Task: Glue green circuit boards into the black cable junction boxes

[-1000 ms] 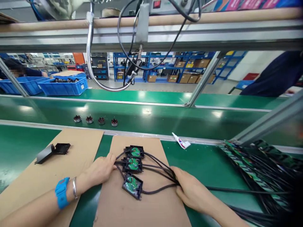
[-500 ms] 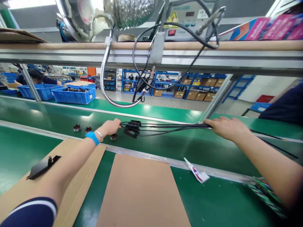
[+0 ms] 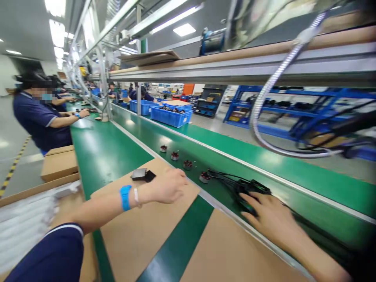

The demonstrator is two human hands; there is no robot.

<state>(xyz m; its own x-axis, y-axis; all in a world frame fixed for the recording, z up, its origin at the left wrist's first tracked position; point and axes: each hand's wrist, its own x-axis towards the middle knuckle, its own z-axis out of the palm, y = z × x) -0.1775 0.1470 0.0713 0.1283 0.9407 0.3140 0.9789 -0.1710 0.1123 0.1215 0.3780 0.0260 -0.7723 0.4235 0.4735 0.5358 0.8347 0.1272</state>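
A spread right hand (image 3: 268,209) rests on black cabled housings (image 3: 260,187) beside small motors (image 3: 187,165); the left hand (image 3: 169,186), loosely curled and seemingly empty, hovers above a cardboard sheet (image 3: 138,235).

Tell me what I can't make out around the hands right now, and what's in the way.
All in the head view:
Black boxes: partly covered by the right hand, so their number and whether its fingers grip them are unclear.
Cables: blurred, their far ends lost toward the right edge.
Left hand: its back hides the palm.
Blue bin: contents too small to identify.
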